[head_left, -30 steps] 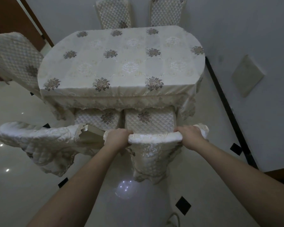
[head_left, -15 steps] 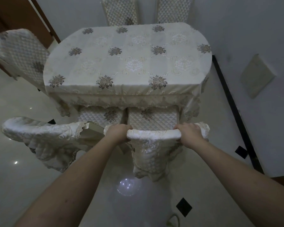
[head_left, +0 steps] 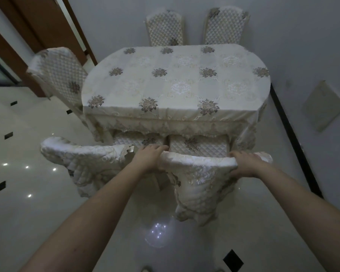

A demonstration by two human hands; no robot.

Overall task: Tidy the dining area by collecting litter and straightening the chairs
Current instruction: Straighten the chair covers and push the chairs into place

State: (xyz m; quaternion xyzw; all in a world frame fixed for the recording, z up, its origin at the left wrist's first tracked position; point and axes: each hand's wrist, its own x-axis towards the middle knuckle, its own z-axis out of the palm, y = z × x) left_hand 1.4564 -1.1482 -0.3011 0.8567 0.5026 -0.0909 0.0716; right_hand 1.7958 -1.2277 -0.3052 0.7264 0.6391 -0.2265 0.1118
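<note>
The top rail of the near right chair (head_left: 200, 163) was gripped at both ends: the left hand (head_left: 148, 157) was curled over its left corner and the right hand (head_left: 247, 163) was wrapped round its right corner. The seat of that chair was tucked partly under the hanging edge of the table (head_left: 175, 81), so it was judged to be close to its place, if not already there. Just beside it, the near left chair (head_left: 82, 154) was angled outward, its back turned away from the table line, and it was judged still to need straightening. A side chair (head_left: 59, 73) and two far chairs (head_left: 165, 28) were seen set against the table. No litter could be made out on the cloth or the tiled floor (head_left: 28, 213), though the light was dim.
</note>
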